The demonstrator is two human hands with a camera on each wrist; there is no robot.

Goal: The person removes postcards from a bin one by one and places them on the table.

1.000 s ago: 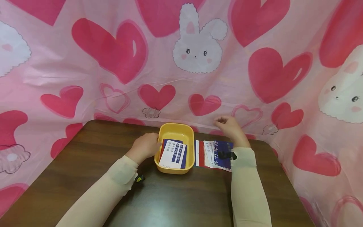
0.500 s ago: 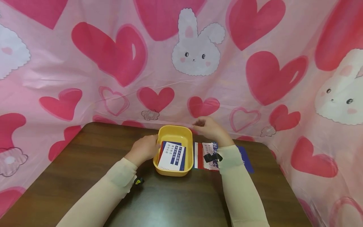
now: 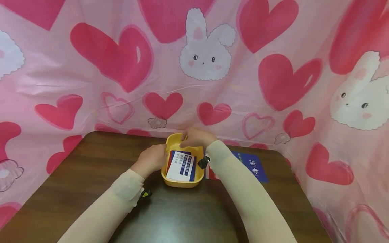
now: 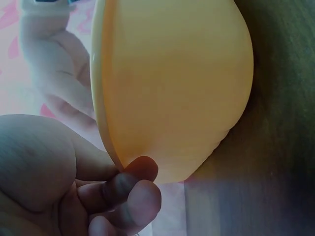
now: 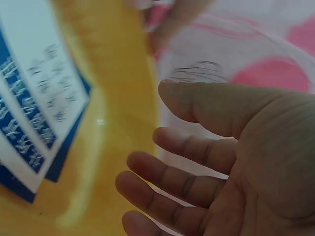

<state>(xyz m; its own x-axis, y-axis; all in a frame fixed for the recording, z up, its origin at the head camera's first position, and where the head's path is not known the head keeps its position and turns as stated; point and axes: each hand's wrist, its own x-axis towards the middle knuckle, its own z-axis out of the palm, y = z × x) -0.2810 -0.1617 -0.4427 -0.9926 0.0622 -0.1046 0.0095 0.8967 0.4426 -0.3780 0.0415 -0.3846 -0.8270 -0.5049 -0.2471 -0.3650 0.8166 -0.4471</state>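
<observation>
My head view high, forward and down over the table [image 3: 182, 212]; wrist views close, tub [image 3: 182, 184] in all three.

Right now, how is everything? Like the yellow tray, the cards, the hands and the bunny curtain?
Yellow tray: right way up, no lid, cards inside.
Cards in the tray: overlapping in a pile, a white one with blue bands on top.
Cards on the table: out of the tray, partly hidden by the right sleeve.
Left hand: pinching the tray's rim.
Right hand: empty, fingers loose, at the tray's far end.
Bunny curtain: hanging, creased.
</observation>
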